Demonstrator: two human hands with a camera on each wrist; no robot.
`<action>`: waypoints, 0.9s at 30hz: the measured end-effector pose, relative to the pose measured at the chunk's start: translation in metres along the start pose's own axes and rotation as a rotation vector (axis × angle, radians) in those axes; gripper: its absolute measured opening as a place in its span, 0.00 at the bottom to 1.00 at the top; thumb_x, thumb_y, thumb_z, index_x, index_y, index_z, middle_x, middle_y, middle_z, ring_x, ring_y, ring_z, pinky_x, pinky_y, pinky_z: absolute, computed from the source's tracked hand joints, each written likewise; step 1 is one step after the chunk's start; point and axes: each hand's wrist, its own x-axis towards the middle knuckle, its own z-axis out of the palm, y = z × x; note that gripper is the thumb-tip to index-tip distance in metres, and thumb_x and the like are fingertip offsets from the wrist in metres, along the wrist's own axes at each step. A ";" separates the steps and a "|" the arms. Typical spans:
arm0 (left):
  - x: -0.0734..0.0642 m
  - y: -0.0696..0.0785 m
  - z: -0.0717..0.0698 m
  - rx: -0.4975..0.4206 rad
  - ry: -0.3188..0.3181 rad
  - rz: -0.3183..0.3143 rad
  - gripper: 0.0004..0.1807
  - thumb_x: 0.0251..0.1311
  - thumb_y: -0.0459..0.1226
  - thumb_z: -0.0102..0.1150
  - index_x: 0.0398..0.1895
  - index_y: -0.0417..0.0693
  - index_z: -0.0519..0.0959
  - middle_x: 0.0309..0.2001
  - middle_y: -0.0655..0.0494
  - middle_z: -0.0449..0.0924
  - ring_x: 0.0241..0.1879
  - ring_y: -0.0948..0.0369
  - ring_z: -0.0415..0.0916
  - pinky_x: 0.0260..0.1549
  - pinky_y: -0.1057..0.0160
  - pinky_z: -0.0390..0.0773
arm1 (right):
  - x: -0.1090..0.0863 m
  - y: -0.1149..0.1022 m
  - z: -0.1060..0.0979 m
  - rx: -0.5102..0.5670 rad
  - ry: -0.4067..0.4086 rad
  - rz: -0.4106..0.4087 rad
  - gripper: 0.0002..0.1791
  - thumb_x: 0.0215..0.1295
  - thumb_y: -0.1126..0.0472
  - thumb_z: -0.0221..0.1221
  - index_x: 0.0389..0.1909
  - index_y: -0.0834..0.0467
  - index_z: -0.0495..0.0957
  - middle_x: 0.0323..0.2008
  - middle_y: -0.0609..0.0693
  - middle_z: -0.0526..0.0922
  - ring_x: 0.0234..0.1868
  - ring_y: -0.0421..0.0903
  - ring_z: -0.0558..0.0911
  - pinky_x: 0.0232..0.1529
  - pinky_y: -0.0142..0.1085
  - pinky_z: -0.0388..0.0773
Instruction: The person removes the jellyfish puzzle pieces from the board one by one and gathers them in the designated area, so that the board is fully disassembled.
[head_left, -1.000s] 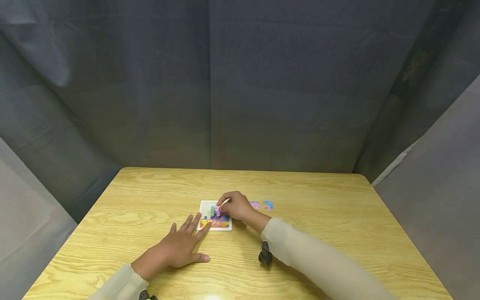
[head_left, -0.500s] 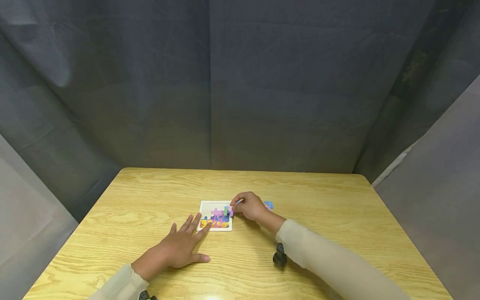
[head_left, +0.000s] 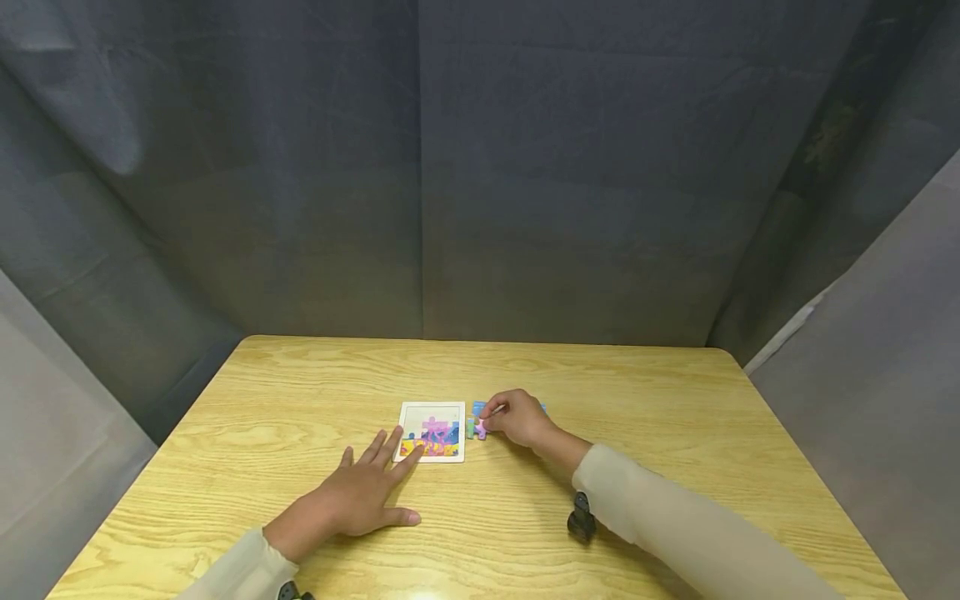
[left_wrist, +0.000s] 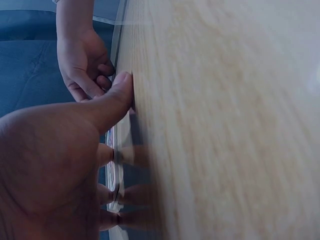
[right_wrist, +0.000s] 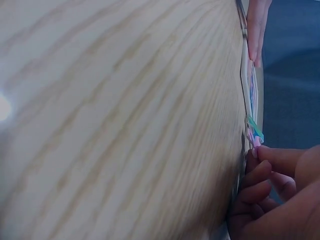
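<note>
Puzzle piece (head_left: 479,428) now off the board (head_left: 431,411), green end leftward, pinched in right hand (head_left: 519,417), left hand (head_left: 360,498) spread

Curtain (head_left: 562,183): up at the back, behind the table (head_left: 330,375).
Table: here in front, carrying the puzzle tray (head_left: 461,446) and, off to its right, the loose pieces (head_left: 477,407).
Puzzle tray: flat on the tabletop, and the fitted pieces (head_left: 438,439) sit inside, along its near part.
Left hand (head_left: 363,492): in at the tray's near left corner, index fingertip over the fitted pieces.
Right hand (head_left: 517,418): across on the tray's right, pinching the held piece (head_left: 481,428).
Held piece: just right of the tray, nearer than the loose pieces.
Loose pieces: behind, partly hidden by the right hand.
</note>
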 end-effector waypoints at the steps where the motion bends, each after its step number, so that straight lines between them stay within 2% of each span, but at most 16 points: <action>1: 0.000 0.000 0.000 0.000 -0.001 0.000 0.54 0.61 0.72 0.51 0.85 0.61 0.47 0.84 0.40 0.33 0.81 0.37 0.36 0.66 0.21 0.51 | 0.000 0.001 0.000 -0.001 -0.001 -0.002 0.02 0.65 0.70 0.67 0.37 0.62 0.86 0.33 0.51 0.86 0.33 0.45 0.81 0.32 0.33 0.76; 10: -0.001 0.001 -0.001 -0.007 -0.002 0.004 0.54 0.61 0.72 0.51 0.85 0.60 0.47 0.83 0.39 0.33 0.81 0.36 0.35 0.66 0.20 0.50 | -0.004 0.005 -0.001 -0.081 -0.004 -0.063 0.02 0.66 0.70 0.66 0.36 0.62 0.85 0.35 0.49 0.87 0.37 0.44 0.81 0.43 0.37 0.81; 18: -0.002 0.002 -0.002 -0.006 0.002 0.009 0.54 0.61 0.71 0.52 0.85 0.59 0.47 0.83 0.38 0.33 0.81 0.36 0.36 0.65 0.20 0.51 | -0.006 0.004 0.000 -0.129 -0.009 -0.083 0.02 0.67 0.71 0.65 0.37 0.63 0.86 0.35 0.50 0.87 0.38 0.43 0.81 0.43 0.37 0.81; 27: -0.002 0.001 -0.002 -0.007 0.007 0.016 0.54 0.62 0.71 0.52 0.84 0.58 0.48 0.83 0.38 0.33 0.81 0.35 0.36 0.65 0.20 0.51 | -0.005 0.005 -0.001 -0.103 -0.027 -0.060 0.01 0.68 0.69 0.65 0.38 0.63 0.85 0.35 0.49 0.87 0.38 0.43 0.83 0.44 0.36 0.83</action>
